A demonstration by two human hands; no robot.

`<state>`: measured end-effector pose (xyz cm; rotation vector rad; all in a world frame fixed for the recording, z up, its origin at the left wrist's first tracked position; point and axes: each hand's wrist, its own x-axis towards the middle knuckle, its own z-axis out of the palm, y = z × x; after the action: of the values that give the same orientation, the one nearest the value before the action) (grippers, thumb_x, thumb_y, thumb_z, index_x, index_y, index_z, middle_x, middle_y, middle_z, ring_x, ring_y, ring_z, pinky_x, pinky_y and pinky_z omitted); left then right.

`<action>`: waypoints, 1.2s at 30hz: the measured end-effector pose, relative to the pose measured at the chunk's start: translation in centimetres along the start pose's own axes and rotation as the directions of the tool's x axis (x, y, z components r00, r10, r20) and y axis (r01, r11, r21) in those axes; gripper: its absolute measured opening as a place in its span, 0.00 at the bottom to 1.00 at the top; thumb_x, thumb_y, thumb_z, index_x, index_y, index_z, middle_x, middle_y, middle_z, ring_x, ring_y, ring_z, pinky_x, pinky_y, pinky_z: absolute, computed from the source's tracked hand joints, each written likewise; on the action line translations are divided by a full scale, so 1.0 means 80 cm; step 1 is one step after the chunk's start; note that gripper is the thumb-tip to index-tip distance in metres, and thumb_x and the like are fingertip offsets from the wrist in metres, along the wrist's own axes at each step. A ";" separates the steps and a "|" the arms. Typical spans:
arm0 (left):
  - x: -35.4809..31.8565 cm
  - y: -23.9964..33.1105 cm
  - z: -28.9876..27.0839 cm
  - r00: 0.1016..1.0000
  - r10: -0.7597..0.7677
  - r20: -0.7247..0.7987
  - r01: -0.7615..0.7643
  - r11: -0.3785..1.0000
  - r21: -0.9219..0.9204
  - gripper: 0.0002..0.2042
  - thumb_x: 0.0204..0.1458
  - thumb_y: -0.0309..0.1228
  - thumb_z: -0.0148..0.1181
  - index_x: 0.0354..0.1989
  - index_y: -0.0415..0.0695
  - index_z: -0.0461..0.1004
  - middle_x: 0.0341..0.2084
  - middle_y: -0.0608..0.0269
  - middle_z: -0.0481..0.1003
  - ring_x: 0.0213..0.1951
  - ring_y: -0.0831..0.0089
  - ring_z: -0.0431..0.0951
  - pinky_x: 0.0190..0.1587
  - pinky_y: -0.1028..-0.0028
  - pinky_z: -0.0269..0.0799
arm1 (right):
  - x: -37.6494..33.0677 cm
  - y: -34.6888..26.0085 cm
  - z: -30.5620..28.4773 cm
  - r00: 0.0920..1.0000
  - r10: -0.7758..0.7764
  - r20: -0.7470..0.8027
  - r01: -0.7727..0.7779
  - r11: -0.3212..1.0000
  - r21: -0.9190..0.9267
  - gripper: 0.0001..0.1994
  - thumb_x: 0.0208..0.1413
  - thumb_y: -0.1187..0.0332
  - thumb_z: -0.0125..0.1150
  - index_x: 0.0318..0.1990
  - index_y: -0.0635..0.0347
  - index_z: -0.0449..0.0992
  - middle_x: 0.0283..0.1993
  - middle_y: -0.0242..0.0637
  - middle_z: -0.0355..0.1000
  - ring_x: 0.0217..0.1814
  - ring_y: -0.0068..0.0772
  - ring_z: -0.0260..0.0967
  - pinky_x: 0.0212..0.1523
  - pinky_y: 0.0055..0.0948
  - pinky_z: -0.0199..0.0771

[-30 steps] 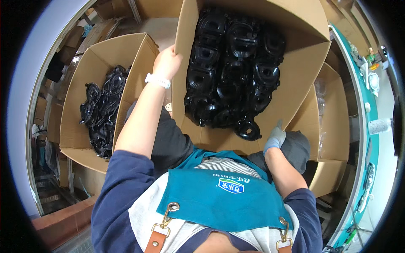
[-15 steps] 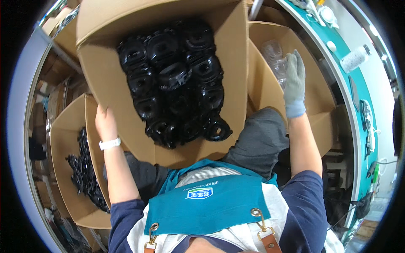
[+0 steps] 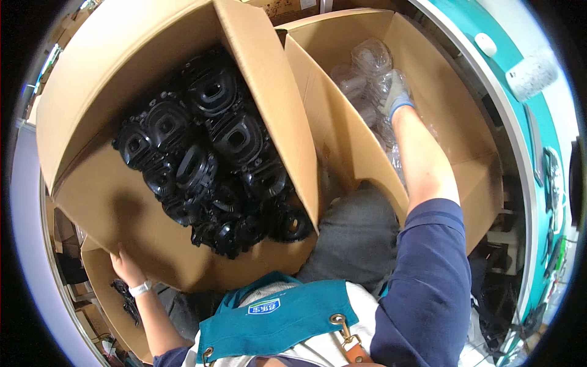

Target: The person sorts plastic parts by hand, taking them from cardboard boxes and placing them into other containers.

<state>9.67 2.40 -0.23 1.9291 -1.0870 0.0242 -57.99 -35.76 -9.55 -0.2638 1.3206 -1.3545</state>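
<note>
My bare left hand [image 3: 126, 269], with a white band at its wrist, grips the lower left edge of a large cardboard box [image 3: 85, 183]. In that box lies a heap of glossy black moulded plastic parts [image 3: 238, 137], each with a ring-like opening. My right hand [image 3: 397, 95], in a grey glove, reaches into a second cardboard box [image 3: 440, 79] on the right. It is down among clear plastic shells [image 3: 372, 56] and appears to touch one; its fingertips are partly hidden, so I cannot tell its grip.
A third box [image 3: 101, 269] with black pieces [image 3: 125, 300] stands at the lower left, partly covered by the large box. Along the right runs a teal-topped bench [image 3: 520, 131] with a speckled white bottle [image 3: 532, 73] and cables. My knee [image 3: 358, 235] sits between the boxes.
My right hand has gone from raised above the right box down into the clear shells. The view has shifted, and the large box now appears farther left and more tilted, my left hand still on its edge.
</note>
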 end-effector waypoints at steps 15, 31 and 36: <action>-0.030 0.048 -0.033 0.960 -0.241 -0.145 0.262 0.953 0.154 0.22 0.59 0.36 0.50 0.55 0.29 0.63 0.51 0.51 0.68 0.47 0.62 0.68 0.54 0.67 0.64 | 0.200 0.128 -0.073 0.961 -0.213 -0.176 0.039 0.736 -0.676 0.38 0.56 0.40 0.47 0.64 0.62 0.57 0.66 0.45 0.57 0.67 0.45 0.53 0.65 0.36 0.51; -0.022 0.045 -0.040 0.908 -0.418 0.027 0.419 0.906 -0.054 0.22 0.59 0.35 0.50 0.57 0.34 0.61 0.52 0.53 0.66 0.50 0.60 0.68 0.56 0.63 0.63 | 0.289 0.304 -0.117 0.947 -0.015 -0.321 -0.134 0.889 -0.438 0.39 0.51 0.40 0.56 0.61 0.62 0.61 0.64 0.43 0.59 0.63 0.42 0.60 0.62 0.40 0.58; -0.018 0.065 -0.016 0.873 -0.481 -0.079 0.469 0.874 -0.131 0.18 0.60 0.33 0.48 0.55 0.36 0.64 0.52 0.56 0.67 0.51 0.65 0.68 0.56 0.64 0.63 | 0.275 0.277 -0.116 0.966 0.147 -0.214 -0.204 0.940 -0.272 0.41 0.49 0.38 0.57 0.62 0.61 0.60 0.64 0.43 0.59 0.64 0.42 0.58 0.64 0.39 0.55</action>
<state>5.67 3.16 3.57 2.0221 -0.5055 -0.1975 -60.04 -41.67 -41.50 -0.2133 1.6685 -1.0504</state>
